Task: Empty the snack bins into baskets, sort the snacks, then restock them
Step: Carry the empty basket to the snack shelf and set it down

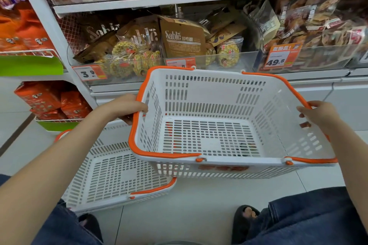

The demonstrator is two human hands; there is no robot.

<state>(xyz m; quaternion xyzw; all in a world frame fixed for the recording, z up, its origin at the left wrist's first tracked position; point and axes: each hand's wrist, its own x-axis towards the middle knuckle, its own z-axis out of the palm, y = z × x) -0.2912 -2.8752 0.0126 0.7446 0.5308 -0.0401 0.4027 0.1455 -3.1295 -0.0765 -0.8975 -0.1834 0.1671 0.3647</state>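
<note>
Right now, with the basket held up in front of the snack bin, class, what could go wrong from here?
1. The held basket is gripped only at its side rims by the left hand and right hand; loaded with snacks, it may tip.
2. The second basket lies on the floor by the feet, a trip hazard.
3. Sablé bags and round cookie packs lie mixed and might get missorted.

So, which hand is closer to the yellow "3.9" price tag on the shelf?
Left. The left hand grips the held basket's left rim, just below and right of the "3.9" price tag. The right hand holds the opposite rim, far to the right.
</note>
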